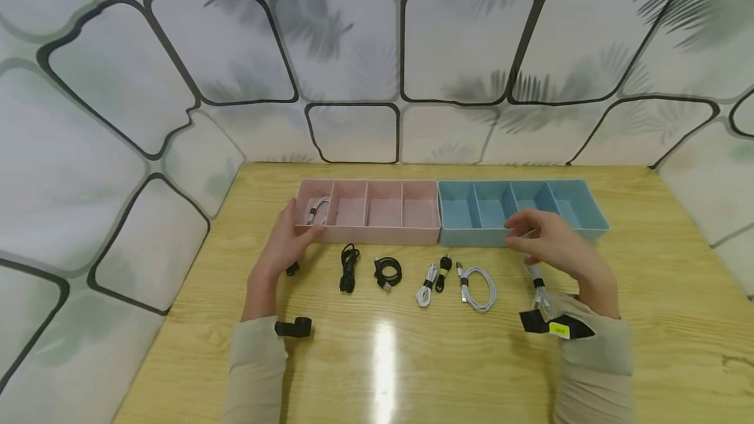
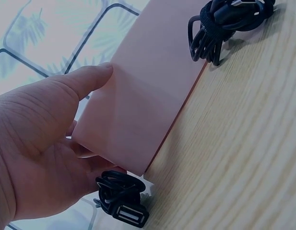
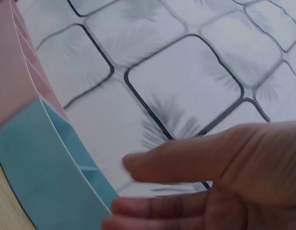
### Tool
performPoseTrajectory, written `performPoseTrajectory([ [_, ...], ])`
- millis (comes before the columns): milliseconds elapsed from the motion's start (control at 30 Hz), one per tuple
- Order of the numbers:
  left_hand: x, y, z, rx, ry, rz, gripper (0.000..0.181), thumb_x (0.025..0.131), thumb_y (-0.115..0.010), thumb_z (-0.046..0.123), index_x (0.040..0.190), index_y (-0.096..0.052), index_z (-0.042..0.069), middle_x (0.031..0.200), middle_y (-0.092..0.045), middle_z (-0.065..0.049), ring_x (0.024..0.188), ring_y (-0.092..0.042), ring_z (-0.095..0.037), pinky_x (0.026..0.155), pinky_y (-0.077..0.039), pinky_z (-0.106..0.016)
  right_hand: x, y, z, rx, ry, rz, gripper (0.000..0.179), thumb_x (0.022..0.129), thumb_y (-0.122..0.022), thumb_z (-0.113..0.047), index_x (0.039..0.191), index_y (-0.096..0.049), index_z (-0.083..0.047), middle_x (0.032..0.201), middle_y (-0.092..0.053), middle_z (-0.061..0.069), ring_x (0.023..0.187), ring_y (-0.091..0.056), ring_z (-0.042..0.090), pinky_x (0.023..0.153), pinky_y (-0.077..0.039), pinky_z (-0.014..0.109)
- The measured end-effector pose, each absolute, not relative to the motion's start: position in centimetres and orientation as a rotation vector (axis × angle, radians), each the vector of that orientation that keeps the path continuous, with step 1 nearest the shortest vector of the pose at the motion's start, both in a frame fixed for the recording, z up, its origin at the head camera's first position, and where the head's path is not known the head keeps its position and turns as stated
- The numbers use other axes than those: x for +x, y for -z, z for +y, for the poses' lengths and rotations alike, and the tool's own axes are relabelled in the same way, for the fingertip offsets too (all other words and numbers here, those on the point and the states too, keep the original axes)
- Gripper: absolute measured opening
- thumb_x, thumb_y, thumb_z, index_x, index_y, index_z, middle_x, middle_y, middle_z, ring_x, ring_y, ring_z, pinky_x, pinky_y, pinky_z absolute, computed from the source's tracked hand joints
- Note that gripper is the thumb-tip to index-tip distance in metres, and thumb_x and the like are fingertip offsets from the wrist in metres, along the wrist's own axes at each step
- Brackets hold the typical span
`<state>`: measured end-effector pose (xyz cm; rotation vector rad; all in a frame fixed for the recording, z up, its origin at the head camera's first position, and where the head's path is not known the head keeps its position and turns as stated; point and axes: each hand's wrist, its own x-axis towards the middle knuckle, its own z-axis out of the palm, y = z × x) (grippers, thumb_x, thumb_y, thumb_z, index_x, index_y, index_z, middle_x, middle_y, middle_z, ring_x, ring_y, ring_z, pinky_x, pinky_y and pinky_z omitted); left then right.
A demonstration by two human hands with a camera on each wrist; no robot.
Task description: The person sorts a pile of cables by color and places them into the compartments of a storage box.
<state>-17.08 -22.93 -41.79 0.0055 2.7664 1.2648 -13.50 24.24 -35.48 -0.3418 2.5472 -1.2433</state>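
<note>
The left hand (image 1: 285, 239) pinches the left end of the pale, four-celled pink tray (image 1: 377, 235) on the table (image 1: 336, 371), a white cable (image 1: 319, 204) inside. The right hand (image 1: 546, 241), fingers and thumb parted, hovers by the adjoining blue tray (image 1: 473, 237).

Head view: lighting is even and fairly bright, with a white streak of glare on the counter (image 1: 448, 358) and faint, soft shadows. Left wrist view: the patterned wall (image 2: 47, 38) is pale and washed out, the foreground dimmer; a soft shadow edges the black cable (image 2: 224, 24). Right wrist view: dim, cool, slightly soft; the blue box (image 3: 47, 167) appears bowed.
</note>
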Motion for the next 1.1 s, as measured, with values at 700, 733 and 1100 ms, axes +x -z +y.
performPoseTrajectory([
  [700,-17.0,41.8,-22.9,0.002,-1.268,2.764,0.093,0.099,-0.061,0.038,0.159,-0.001,0.001,0.162,-0.011,-0.026,0.149,-0.015,-0.041,0.118,-0.019,-0.056,-12.9,38.7,27.4,0.005,0.912,2.400,0.043,0.084,-0.075,-0.018,0.112,-0.053,0.006,0.077,-0.060,0.009,0.069,-0.060,0.022,0.057,-0.055,0.040],
  [733,-17.0,41.9,-23.0,0.002,-1.269,2.766,0.093,0.099,-0.061,0.038,0.159,-0.001,0.001,0.162,-0.011,-0.026,0.149,-0.016,-0.041,0.118,-0.019,-0.056,-13.0,38.9,27.4,0.002,0.911,2.391,0.042,0.084,-0.075,-0.019,0.111,-0.055,0.006,0.077,-0.061,0.010,0.069,-0.060,0.022,0.057,-0.056,0.039],
  [1100,-17.1,42.3,-23.2,0.041,-1.303,2.774,0.093,0.098,-0.062,0.039,0.158,-0.003,0.000,0.162,-0.014,-0.026,0.148,-0.018,-0.041,0.118,-0.021,-0.057,-13.7,40.1,26.3,-0.072,0.931,2.341,0.032,0.086,-0.073,-0.017,0.103,-0.061,0.006,0.075,-0.066,0.007,0.066,-0.065,0.019,0.057,-0.057,0.039],
])
